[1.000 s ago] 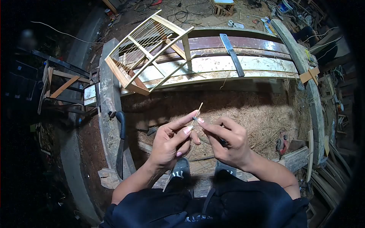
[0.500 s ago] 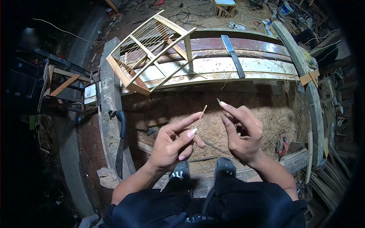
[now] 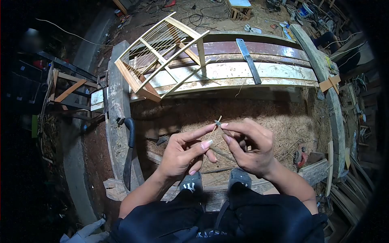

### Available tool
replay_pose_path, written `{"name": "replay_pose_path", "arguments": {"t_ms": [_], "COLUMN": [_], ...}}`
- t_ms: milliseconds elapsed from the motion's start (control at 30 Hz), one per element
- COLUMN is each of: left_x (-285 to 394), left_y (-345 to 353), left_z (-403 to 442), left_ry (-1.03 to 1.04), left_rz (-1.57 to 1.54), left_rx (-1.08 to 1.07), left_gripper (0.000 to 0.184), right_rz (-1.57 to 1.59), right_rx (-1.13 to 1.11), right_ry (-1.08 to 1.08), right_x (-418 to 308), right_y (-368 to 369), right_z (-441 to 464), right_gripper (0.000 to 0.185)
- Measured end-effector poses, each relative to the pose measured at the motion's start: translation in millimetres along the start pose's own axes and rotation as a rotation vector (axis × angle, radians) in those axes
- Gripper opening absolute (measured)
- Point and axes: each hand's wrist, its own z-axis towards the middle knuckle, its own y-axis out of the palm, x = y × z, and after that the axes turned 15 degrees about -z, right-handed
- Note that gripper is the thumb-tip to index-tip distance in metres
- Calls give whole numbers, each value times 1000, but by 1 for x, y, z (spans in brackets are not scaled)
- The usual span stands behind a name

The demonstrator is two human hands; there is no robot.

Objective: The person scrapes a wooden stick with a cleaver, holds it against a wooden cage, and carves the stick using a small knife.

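A thin pale stick (image 3: 214, 129) slants upward from my left hand (image 3: 185, 154), pinched between its fingers. My right hand (image 3: 252, 145) grips a small dark pointed piece (image 3: 218, 122) between thumb and forefinger, and its tip meets the upper part of the stick. Most of the small piece is hidden by the fingers. Beyond my hands, a wooden frame strung with thin slats (image 3: 164, 60) stands tilted on the bench planks (image 3: 279, 71). To its right a flat metal blade (image 3: 249, 61) lies across the planks.
A curved knife with a dark handle (image 3: 129, 135) rests on the left beam (image 3: 118, 101). A red and grey tool (image 3: 300, 157) lies at the right over straw-like shavings (image 3: 279, 121). The right beam (image 3: 334, 113) bears a small wooden cross-piece (image 3: 330, 83). My feet are below my hands.
My right hand drew away from the stick, then came back left and down, bringing the dark piece against it again. My left hand shifted only slightly, still holding the stick.
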Motion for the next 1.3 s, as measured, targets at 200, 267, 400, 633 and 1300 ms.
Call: {"name": "replay_pose_path", "arguments": {"t_ms": [200,267,400,633,1300], "left_x": [-4,-4,-3,-7,-6], "left_y": [1,3,3,1,-6], "left_z": [0,-1,-1,1,8], "left_ry": [51,53,38,39,36], "left_rz": [44,-12,-5,-25,-46], "left_rx": [21,7,2,-26,-66], "left_gripper": [48,48,48,49,47], "right_rz": [9,21,47,37,0], "right_rx": [-24,31,-56,-78,-59], "right_ry": [-102,-24,-130,-107,-78], "right_x": [4,5,3,0,4], "right_y": [5,4,10,7,12], "right_z": [-6,-3,-12,-11,-8], "right_gripper": [27,26,25,28,28]}}
